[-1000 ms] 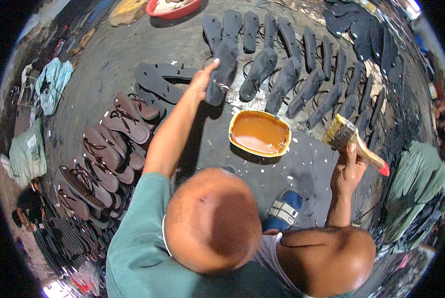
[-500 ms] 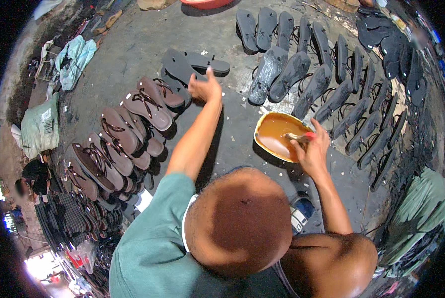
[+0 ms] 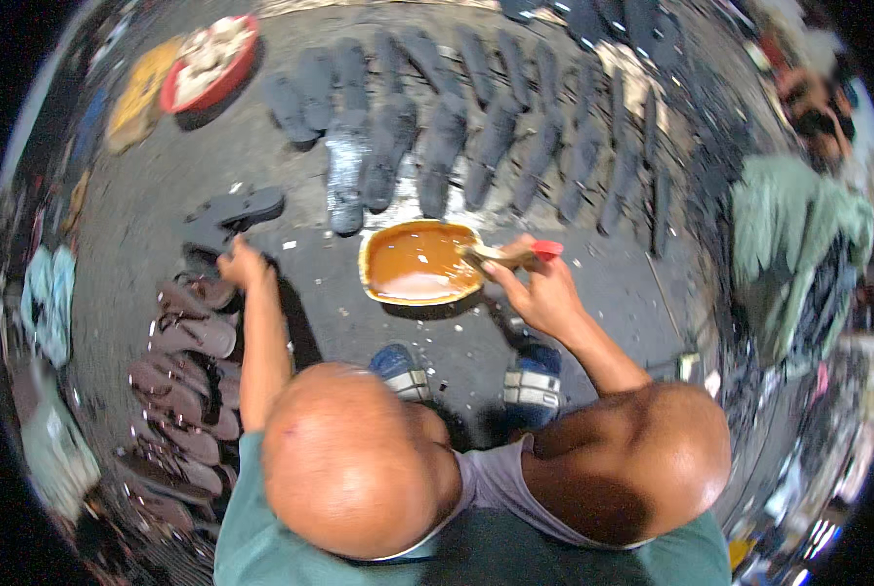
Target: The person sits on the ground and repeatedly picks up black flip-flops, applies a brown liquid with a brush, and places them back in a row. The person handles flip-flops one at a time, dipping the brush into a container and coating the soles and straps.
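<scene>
My right hand (image 3: 546,295) grips a paintbrush (image 3: 510,256) with a red-tipped handle; its bristles rest in a yellow bowl (image 3: 371,283) of orange-brown glue on the ground in front of me. My left hand (image 3: 239,264) is stretched out to the left. It sits at the near edge of a small pile of black flip-flops (image 3: 234,210), just above a stack of brown sandals (image 3: 188,337). Its fingers are curled; I cannot see whether they hold anything. A row of black soles (image 3: 457,146) lies beyond the bowl.
A red basin (image 3: 208,63) stands at the far left. My blue-and-white shoes (image 3: 533,379) are just below the bowl. Green cloth (image 3: 798,234) hangs at the right, with another person (image 3: 823,107) beyond it. A pale blue cloth (image 3: 46,298) lies at the left edge.
My right hand brought the brush down from the right into the glue bowl. My left hand carried a black sole from the row to the left pile, then drew back toward the brown sandals.
</scene>
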Demonstrator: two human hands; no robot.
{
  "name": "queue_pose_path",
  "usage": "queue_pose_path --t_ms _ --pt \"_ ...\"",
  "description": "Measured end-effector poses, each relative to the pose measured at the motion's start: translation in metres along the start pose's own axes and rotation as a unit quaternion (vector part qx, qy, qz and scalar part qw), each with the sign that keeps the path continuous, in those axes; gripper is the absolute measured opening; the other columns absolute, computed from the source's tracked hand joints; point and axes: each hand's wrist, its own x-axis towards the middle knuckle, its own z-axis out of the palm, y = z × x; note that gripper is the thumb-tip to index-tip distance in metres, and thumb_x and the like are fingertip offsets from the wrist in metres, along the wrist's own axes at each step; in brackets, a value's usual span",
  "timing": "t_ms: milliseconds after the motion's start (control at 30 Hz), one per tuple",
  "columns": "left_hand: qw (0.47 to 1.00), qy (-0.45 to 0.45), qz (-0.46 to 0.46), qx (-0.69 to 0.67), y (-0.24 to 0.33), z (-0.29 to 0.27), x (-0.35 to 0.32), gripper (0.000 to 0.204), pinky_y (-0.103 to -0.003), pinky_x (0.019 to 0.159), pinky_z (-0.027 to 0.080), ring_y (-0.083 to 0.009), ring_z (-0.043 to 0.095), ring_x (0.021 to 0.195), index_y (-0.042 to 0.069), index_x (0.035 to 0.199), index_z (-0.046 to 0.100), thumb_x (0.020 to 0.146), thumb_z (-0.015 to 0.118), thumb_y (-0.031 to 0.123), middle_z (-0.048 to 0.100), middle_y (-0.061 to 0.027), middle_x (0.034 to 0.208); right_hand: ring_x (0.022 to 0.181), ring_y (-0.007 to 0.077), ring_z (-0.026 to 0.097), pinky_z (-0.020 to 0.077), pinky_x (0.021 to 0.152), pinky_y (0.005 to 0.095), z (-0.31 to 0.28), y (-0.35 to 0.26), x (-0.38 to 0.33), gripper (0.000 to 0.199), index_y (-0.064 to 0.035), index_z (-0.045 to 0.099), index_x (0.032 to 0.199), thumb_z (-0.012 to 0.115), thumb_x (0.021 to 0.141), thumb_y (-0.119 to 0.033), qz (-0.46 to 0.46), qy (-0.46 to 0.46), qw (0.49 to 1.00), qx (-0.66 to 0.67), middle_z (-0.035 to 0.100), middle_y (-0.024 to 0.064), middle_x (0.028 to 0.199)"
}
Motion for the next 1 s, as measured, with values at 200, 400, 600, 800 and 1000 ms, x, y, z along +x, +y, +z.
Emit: queue_pose_path --t_ms 200,400,600,800,1000 --pt "0.836 -0.194 0.418 0.298 -0.025 -0.138 -0.059 0.07 -0.053 0.103 0.037 -0.0457 0.044 0.124 0.001 0.148 0.036 0.084 0.062 0.007 0.04 -0.0295 0.143 0.094 0.0391 0.064 0.0516 0.083 0.0474 0.013 0.018 -0.007 0.033 -0.006 0.069 0.104 0.073 0.087 -0.034 -0.008 -0.05 0.997 -0.054 0.066 0.0193 0.102" --pt "0.706 -0.368 0.351 0.492 -0.031 -0.171 -0.106 0.088 -0.053 0.108 0.037 -0.0485 0.045 0.129 0.01 0.15 0.039 0.075 0.08 0.033 0.043 -0.0266 0.145 0.097 0.0369 0.065 0.0521 0.085 0.0445 0.015 0.002 -0.008 0.031 -0.0059 0.068 0.101 0.072 0.088 -0.034 -0.008 -0.1 0.99 -0.094 0.067 0.0149 0.099" --pt "0.81 -0.427 0.297 0.272 -0.001 -0.121 -0.093 0.073 -0.039 0.098 0.048 -0.0325 0.06 0.117 0.002 0.13 0.061 0.071 0.088 0.036 0.061 -0.0186 0.128 0.094 0.0358 0.067 0.0529 0.081 0.0428 0.016 0.015 -0.013 0.031 -0.0054 0.067 0.103 0.071 0.089 -0.033 -0.076 -0.062 0.983 -0.154 0.069 0.018 0.103" --pt "0.905 -0.412 0.106 0.028 0.01 -0.139 -0.085 0.046 -0.033 0.087 0.052 -0.0217 0.067 0.094 -0.001 0.121 0.067 0.087 0.076 0.028 0.069 -0.0121 0.112 0.09 0.0371 0.067 0.053 0.078 0.0437 0.006 0.014 -0.017 0.028 -0.0053 0.069 0.097 0.071 0.088 -0.031 0.013 -0.071 0.995 -0.07 0.069 0.0176 0.093" --pt "0.86 -0.466 -0.158 -0.13 0.098 -0.145 -0.115 0.056 -0.025 0.072 0.055 -0.0136 0.066 0.085 0.0 0.134 0.054 0.096 0.065 0.04 0.069 -0.0097 0.103 0.096 0.014 0.064 0.0493 0.088 0.0321 -0.015 -0.024 0.01 0.035 0.0052 0.069 0.112 0.066 0.095 -0.025 0.048 -0.028 0.971 0.233 0.072 0.01 0.104"
